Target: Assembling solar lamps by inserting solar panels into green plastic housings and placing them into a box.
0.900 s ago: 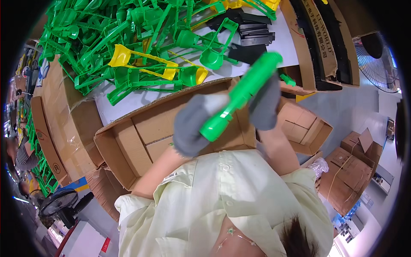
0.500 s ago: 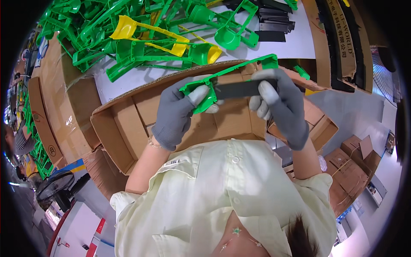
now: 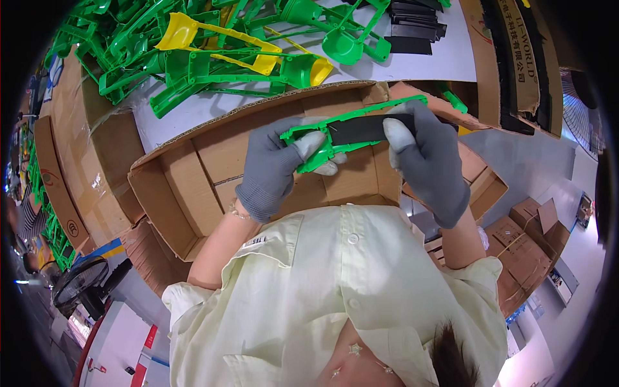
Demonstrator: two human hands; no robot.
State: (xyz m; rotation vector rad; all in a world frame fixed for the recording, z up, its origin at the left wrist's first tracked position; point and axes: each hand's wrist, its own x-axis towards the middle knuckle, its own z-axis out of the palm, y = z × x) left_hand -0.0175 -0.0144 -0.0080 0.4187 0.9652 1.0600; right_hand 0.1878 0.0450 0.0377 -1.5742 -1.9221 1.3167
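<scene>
Both hands wear grey knit gloves and share one piece above an open cardboard box (image 3: 193, 187). The left hand (image 3: 274, 164) is closed around the lower left end of a green plastic frame (image 3: 351, 116), with its fingers wrapped over the rail and the thumb on top. The right hand (image 3: 429, 158) grips the frame's right end, its fingertips pinching a flat black strip (image 3: 364, 129) that lies along the inside of the frame. The frame is held nearly level, tilted slightly up to the right, clear of the box's floor and over the box's far wall.

Beyond the far wall of the box, on the white table (image 3: 445, 61), lies a tangled heap of green plastic parts (image 3: 193, 58), with a few yellow parts (image 3: 184, 32) mixed in among them. To the right of that heap, also beyond the box, sits a stack of black strips (image 3: 412, 29). More flattened cardboard (image 3: 58, 174) lies to the left of the box, and smaller brown cartons (image 3: 529, 235) stand on the floor to its right. A black fan (image 3: 80, 284) sits low, left of the box's near corner. The person's pale yellow shirt (image 3: 335, 290) fills the space below the box.
</scene>
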